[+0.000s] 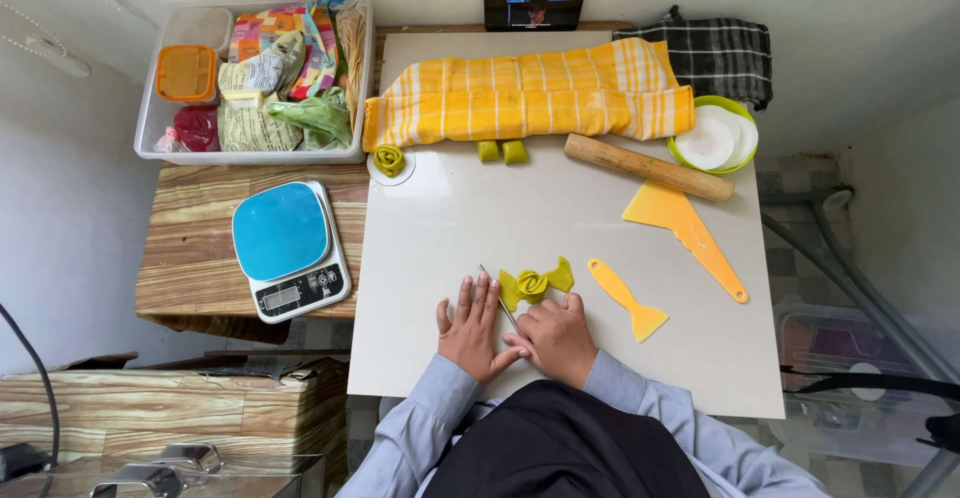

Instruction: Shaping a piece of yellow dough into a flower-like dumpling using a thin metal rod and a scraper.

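**Shaping a rolled dough piece on the bench**

The left hand point(470, 324) is lying nearly flat on the white bench point(560, 228), fingers spread and holding nothing. The right hand point(556, 338) is curled around a thin skewer-like stick point(498, 301), whose tip is pointing up and away between the two hands. The green-and-yellow dough piece point(534, 283), a spiral centre with two flaring wings, is sitting just beyond the right knuckles, touching or nearly touching them. Good practice here would seem to be pressing the stick squarely and lightly while the free hand is steadying the board, so that the wings are not being torn.

Just right of the dough a small yellow scraper point(628, 300) is lying, and farther right a long yellow dough cutter point(690, 230). A wooden rolling pin point(648, 168) is resting at an angle above them. A yellow checked cloth point(530, 103) is covering something long at the far edge; two small green dough lumps point(501, 151) are sitting just below it, and a finished spiral is resting on a small white disc point(389, 162).

Containers: a clear plastic tub point(255, 78) is holding packets, bags, a green bag and an orange-lidded box point(186, 72). A green-rimmed bowl point(715, 135) is holding something white, probably flour. A blue-topped kitchen scale point(288, 248) is standing empty on the wooden side table point(190, 248).
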